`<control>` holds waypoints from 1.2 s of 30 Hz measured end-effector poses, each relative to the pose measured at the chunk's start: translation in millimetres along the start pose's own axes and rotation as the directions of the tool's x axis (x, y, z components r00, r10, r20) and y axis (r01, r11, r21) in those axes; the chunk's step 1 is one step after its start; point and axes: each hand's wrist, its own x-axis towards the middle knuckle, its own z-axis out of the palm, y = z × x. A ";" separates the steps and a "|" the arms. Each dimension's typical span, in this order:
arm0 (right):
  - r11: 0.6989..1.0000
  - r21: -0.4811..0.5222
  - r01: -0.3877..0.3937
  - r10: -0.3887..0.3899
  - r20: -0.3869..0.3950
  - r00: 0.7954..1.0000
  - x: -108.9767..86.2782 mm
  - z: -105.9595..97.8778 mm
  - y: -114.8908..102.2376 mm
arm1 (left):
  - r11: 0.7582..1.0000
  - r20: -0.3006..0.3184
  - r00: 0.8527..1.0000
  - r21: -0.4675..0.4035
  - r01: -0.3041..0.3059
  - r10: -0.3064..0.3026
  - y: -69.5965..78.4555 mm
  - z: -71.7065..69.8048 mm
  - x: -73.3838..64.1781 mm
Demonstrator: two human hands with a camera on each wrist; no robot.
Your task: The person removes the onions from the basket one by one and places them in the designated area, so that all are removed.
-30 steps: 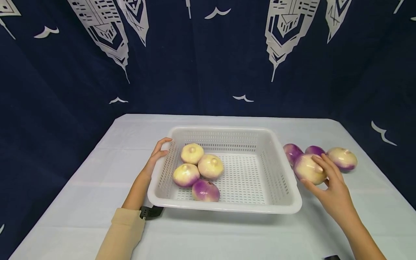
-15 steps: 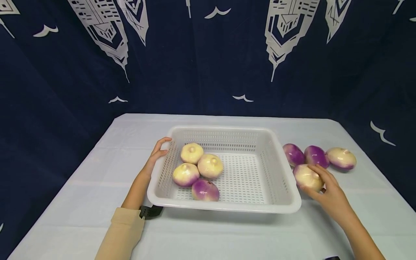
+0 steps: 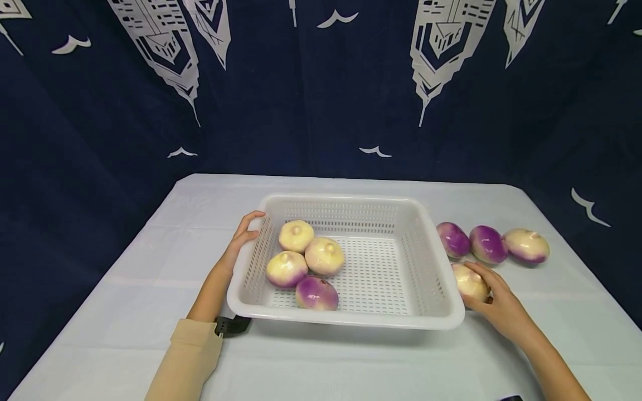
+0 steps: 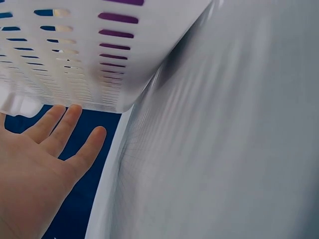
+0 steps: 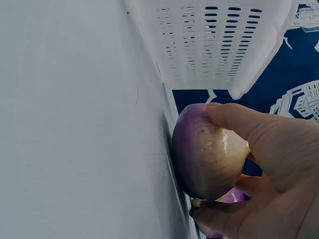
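My right hand [image 3: 504, 312] grips a cream-and-purple turnip [image 3: 470, 281] beside the right wall of a white perforated basket [image 3: 346, 321]. Thumb and fingers lie on opposite sides of this turnip [image 5: 204, 154] in the right wrist view, low by the tabletop. At the basket's left side is my left hand [image 3: 237, 245], its fingertips at the rim. The left wrist view shows the spread, fairly straight fingers [image 4: 87, 149] reaching up to the basket's outer wall. Inside the basket, several turnips [image 3: 325, 257] sit together in the left half.
Behind the held turnip, a purple turnip [image 3: 453, 239], another purple turnip [image 3: 489, 244] and a paler turnip [image 3: 526, 245] lie in a row on the white-covered table [image 3: 351, 362]. A dark blue patterned curtain [image 3: 321, 100] hangs beyond the table.
My right hand has brought the held turnip toward me and down, away from the other turnips, to beside the basket's right wall. My left hand and the basket have stayed put.
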 end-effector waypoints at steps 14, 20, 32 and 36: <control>0.996 0.068 -0.050 0.055 -0.073 0.996 -0.1 -8.1 -15.7 | 1.000 0.000 1.000 -0.002 -0.006 0.006 0.5 -0.4 -0.5; 0.997 0.081 -0.018 0.029 -0.140 0.990 0.7 -9.3 -18.3 | 1.000 -0.001 1.000 -0.006 -0.006 0.006 2.2 0.8 -1.5; 0.996 0.089 -0.013 0.027 -0.159 0.987 0.7 -7.8 -14.2 | 1.000 -0.012 1.000 0.006 -0.005 0.005 3.7 0.9 -1.7; 0.996 0.093 -0.007 0.023 -0.165 0.986 0.8 -8.0 -14.3 | 1.000 -0.011 1.000 -0.002 -0.009 0.009 3.8 0.2 -2.0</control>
